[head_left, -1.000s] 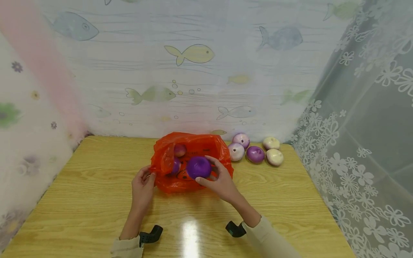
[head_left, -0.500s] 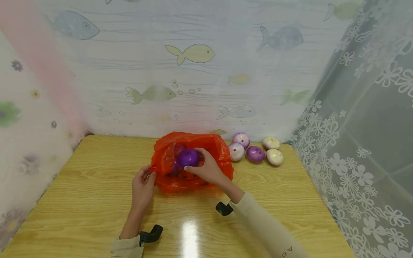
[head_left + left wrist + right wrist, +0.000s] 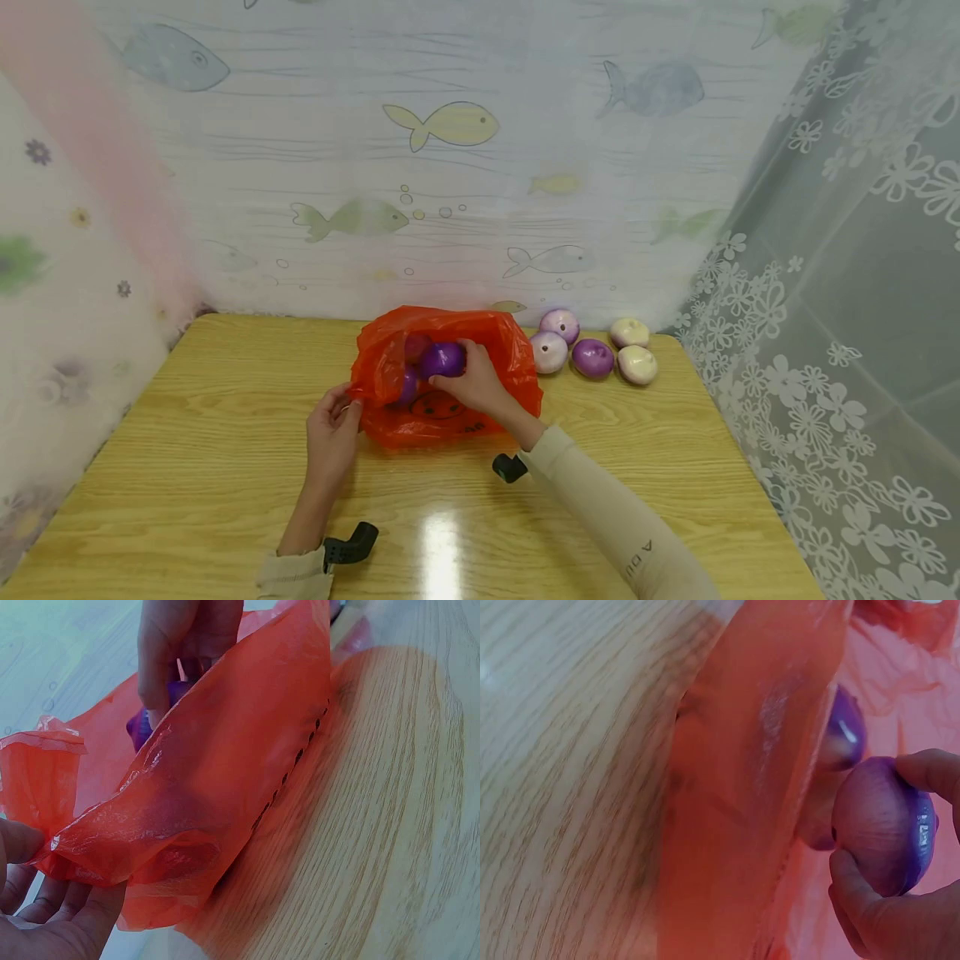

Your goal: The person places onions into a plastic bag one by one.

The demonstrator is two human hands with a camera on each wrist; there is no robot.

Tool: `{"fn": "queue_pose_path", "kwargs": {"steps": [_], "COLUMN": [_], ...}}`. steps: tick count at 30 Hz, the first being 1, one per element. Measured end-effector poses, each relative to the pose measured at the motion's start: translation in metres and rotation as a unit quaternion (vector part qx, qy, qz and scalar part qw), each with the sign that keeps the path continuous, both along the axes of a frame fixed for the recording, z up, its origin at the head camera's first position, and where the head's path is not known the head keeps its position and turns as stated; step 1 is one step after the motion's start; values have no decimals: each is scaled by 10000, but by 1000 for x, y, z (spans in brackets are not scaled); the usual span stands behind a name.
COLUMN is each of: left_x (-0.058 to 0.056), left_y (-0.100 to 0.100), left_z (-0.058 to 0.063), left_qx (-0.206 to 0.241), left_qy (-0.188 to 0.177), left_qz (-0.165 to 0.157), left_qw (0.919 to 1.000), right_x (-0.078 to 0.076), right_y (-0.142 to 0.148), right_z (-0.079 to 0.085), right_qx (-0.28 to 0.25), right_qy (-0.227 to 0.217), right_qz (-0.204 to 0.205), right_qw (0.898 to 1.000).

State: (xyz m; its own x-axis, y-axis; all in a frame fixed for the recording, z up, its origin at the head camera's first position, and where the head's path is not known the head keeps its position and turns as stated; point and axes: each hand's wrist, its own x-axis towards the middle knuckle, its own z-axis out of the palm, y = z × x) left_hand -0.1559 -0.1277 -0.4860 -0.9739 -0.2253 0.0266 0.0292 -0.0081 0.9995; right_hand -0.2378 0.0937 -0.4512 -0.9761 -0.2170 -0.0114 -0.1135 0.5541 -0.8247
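Observation:
My left hand (image 3: pixel 332 425) pinches the left edge of a red plastic bag (image 3: pixel 521 367), which lies on its back panel with its mouth spread. Inside the bag, my right hand (image 3: pixel 480 382) grips a glossy purple onion (image 3: pixel 444 360) between thumb and fingers. Other onions sit beside it: one purple (image 3: pixel 407 387) and one reddish (image 3: pixel 417 346), partly behind the bag's fold. In the right wrist view, the held onion (image 3: pixel 881 825) shows a paler, streaked side, close to another purple onion (image 3: pixel 846 731). Bag film hides much of the contents in the left wrist view.
Right of the bag lie several onions: two white-and-purple ones (image 3: pixel 550 352), a purple one (image 3: pixel 593 358) and two cream ones (image 3: pixel 637 365). The wooden table (image 3: pixel 187 450) meets a fish-patterned curtain (image 3: pixel 442 208) behind; a flowered curtain (image 3: pixel 862 375) hangs on the right.
My right hand has carried the purple onion leftward and deeper into the bag, beside the other onions. My left hand stays on the bag's edge.

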Motion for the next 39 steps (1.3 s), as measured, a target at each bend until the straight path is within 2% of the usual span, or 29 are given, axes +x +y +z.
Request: {"fn": "queue_pose_path", "kwargs": {"steps": [16, 23, 33, 39], "left_x": [-3, -2, -2, -1], "left_y": [0, 0, 1, 1], "left_z": [-1, 0, -1, -2], "left_qx": [-14, -14, -50, -71], "left_qy": [24, 62, 41, 26], "left_qz": [14, -4, 11, -7], "left_qw": [10000, 10000, 10000, 10000], "right_x": [-26, -29, -35, -39], "right_y": [-3, -4, -3, -3], "right_z": [-16, -17, -26, -30], "right_qx": [25, -152, -76, -281], "right_qy": [174, 128, 346, 358], "right_qz": [-498, -720, -1024, -1174], "right_qw": [9986, 9972, 9941, 9920]}}
